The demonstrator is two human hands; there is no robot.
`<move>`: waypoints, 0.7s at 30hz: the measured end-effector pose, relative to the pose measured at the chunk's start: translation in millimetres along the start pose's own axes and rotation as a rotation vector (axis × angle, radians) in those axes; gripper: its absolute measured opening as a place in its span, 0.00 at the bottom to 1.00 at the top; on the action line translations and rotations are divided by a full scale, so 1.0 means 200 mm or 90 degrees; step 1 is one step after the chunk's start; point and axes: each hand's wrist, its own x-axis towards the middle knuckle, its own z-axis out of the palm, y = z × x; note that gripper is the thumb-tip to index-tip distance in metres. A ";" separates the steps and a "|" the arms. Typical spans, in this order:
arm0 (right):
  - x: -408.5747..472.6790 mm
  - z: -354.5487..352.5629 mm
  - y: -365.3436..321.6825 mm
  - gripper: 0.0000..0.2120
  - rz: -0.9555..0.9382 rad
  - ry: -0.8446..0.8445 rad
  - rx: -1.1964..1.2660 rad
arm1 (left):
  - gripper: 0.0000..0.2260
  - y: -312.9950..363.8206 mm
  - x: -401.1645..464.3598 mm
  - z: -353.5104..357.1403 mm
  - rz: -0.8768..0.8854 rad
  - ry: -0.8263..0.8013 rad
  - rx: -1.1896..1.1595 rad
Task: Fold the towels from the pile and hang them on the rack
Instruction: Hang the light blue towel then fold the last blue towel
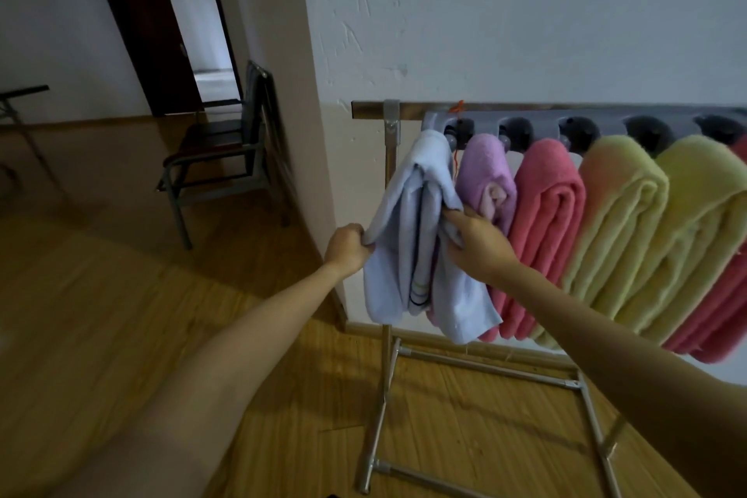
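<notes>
gripping a pale blue towel (416,239) draped on the rack (390,158) at its nine o'clock end, left hand (347,249) clenches its left edge, right hand (477,243) pinches its right; the towel's length hangs toward six o'clock.

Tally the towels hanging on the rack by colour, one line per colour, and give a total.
Light blue towel: 1
Purple towel: 1
Pink towel: 1
Yellow-green towels: 2
Pink towel partly cut off at the right edge: 1
Total: 6
</notes>
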 end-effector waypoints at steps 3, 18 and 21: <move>0.00 0.01 0.00 0.14 -0.015 0.015 0.007 | 0.07 -0.02 0.03 -0.01 -0.053 0.121 -0.021; 0.00 0.04 0.04 0.18 -0.061 0.051 -0.005 | 0.24 0.14 -0.07 0.13 0.073 -0.286 -0.248; -0.01 0.03 0.06 0.20 -0.067 0.047 -0.019 | 0.18 0.19 -0.12 0.16 0.093 -0.248 -0.217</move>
